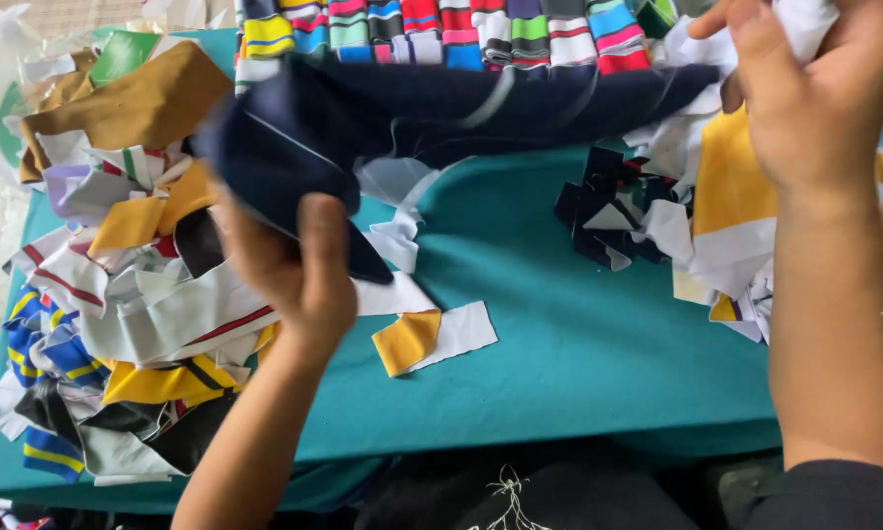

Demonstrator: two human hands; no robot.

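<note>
Left hand at centre-left of the frame pinches a fold of the dark navy fabric, thumb on top; right hand at upper right is closed around a bunch of white cloth. Navy fabric spans the upper middle, over the teal table cover and just below a row of striped collar pieces. Mixed scrap heaps lie at left and right; one yellow-and-white scrap sits alone at centre.

navy cloth, teal table cover, striped collars.
</note>
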